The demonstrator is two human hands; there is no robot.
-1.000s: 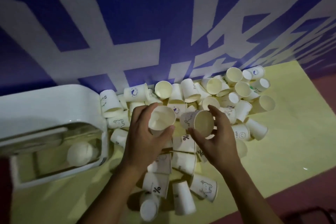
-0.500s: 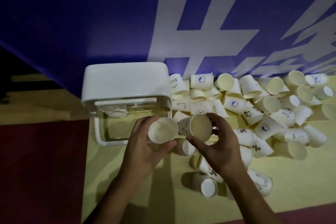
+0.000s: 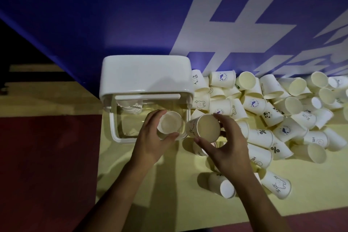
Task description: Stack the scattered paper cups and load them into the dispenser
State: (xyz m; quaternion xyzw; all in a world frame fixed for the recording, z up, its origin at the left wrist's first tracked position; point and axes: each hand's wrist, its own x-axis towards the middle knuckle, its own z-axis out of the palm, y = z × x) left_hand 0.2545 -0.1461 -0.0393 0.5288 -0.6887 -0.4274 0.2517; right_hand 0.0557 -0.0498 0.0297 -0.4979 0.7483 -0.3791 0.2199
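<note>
Both hands have swung from the pile [image 3: 282,111] toward the dispenser [image 3: 146,75]; nearest, the left hand [image 3: 150,144] grips one paper cup [image 3: 169,122] over its clear front; the right hand [image 3: 227,149] grips a second cup [image 3: 206,128] just beside, not yet nested; farther back, the dispenser touches the pile; nesting, then loading, seems next.

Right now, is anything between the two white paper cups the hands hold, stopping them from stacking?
Nothing visible. The plain white paper cup in the left hand and the printed white paper cup in the right hand sit side by side.
</note>
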